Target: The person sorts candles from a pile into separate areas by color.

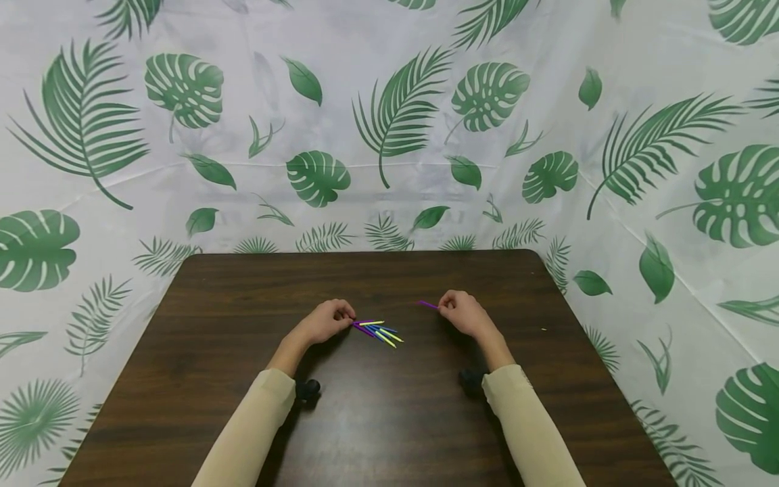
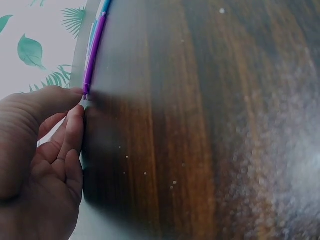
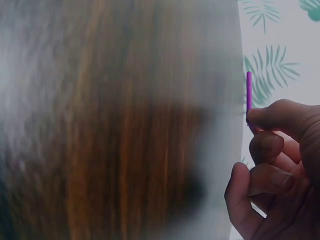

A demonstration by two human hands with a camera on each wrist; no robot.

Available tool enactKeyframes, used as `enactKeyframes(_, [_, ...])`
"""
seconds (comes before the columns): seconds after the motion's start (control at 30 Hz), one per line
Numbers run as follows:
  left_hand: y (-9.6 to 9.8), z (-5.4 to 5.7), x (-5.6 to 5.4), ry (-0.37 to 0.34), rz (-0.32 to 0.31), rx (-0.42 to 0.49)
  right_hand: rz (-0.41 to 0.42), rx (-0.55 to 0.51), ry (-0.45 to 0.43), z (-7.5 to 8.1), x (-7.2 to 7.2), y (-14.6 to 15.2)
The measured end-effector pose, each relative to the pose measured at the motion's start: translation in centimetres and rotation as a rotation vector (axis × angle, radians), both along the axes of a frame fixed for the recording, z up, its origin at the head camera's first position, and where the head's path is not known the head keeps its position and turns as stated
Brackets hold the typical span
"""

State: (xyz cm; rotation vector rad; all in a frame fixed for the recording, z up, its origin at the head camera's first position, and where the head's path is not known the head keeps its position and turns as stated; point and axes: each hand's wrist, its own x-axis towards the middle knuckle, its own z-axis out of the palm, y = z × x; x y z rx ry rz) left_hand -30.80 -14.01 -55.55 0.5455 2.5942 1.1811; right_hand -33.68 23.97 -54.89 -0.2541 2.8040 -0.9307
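On the dark table, a small fanned pile of thin purple, blue and yellow-green sticks [image 1: 379, 331] lies between the two hands. My left hand [image 1: 328, 320] is at the pile's left end. There its thumb and fingertips pinch the end of a purple stick [image 2: 94, 57], with a blue one showing beyond it in the left wrist view. To the right of the pile, my right hand [image 1: 467, 312] pinches a single purple stick [image 3: 249, 90] between thumb and index finger. That stick points left, apart from the pile, and its lower end is partly hidden by the fingers.
The wood-grain table [image 1: 389, 419] ends at a back edge close to a white leaf-print sheet [image 1: 389, 135]. A tiny pale scrap [image 1: 544, 329] lies at the right. Dark cameras [image 1: 308, 389] are worn under both wrists.
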Motion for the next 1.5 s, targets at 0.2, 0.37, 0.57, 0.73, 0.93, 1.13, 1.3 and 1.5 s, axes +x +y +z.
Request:
enactKeyframes(0.2, [0.2, -0.1, -0.1, 0.000, -0.001, 0.012, -0.013, 0.003, -0.019, -0.2, -0.2, 0.7])
enactKeyframes(0.37, [0.3, -0.2, -0.1, -0.013, 0.023, -0.002, -0.015, -0.010, -0.027, -0.2, -0.1, 0.8])
enactKeyframes(0.57, [0.3, -0.4, 0.0, 0.008, 0.035, -0.025, -0.021, -0.010, -0.029, -0.3, -0.2, 0.9])
enactKeyframes(0.73, [0.3, -0.7, 0.1, 0.012, 0.033, -0.030, -0.031, -0.007, -0.034, -0.8, -0.4, 0.9])
enactKeyframes(0.93, [0.3, -0.5, 0.1, 0.013, 0.049, -0.023, -0.034, -0.028, -0.027, -0.8, -0.6, 0.9])
enactKeyframes(1.13, [0.2, -0.3, 0.1, 0.027, 0.035, -0.002, -0.049, -0.041, -0.022, -0.8, -1.0, 1.2])
enactKeyframes(1.3, [0.3, -0.2, 0.1, 0.023, 0.022, -0.002, -0.048, -0.050, -0.025, -1.0, -1.1, 1.5])
enactKeyframes(1.5, [0.3, 0.0, 0.2, 0.025, 0.017, 0.003, -0.054, -0.055, -0.033, -1.1, -1.2, 1.6])
